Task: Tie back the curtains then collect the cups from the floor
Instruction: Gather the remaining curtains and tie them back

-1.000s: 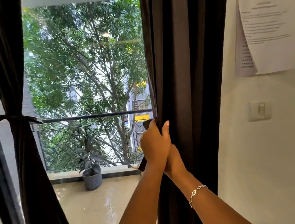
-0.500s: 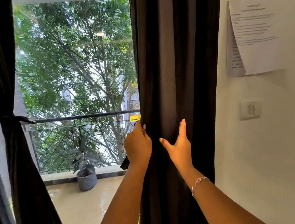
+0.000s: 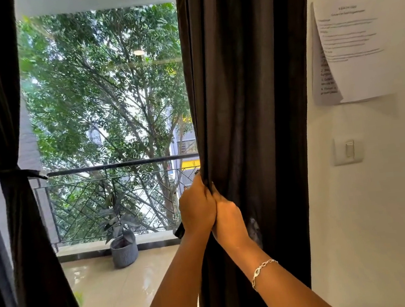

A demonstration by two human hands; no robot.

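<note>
At the left edge of the frame the left curtain [image 3: 21,226] hangs gathered, cinched at mid-height by its tie band [image 3: 7,173], so that half looks done. Low in the centre a potted plant [image 3: 123,247] stands on the balcony floor [image 3: 116,291] beyond the glass. Just right of centre, the left hand [image 3: 196,207] curls its fingers tight round the inner edge of the right curtain [image 3: 248,96]. A dark strip [image 3: 179,231] pokes out below the fist, probably the tie-back kept ready. The right hand [image 3: 228,217] presses against it, fingers curled into the same folds, bunching cloth for tying. This curtain hangs untied. On the wall [image 3: 381,208] at right are a paper sheet [image 3: 354,50] and a switch [image 3: 347,149]. No cups are in view.
</note>
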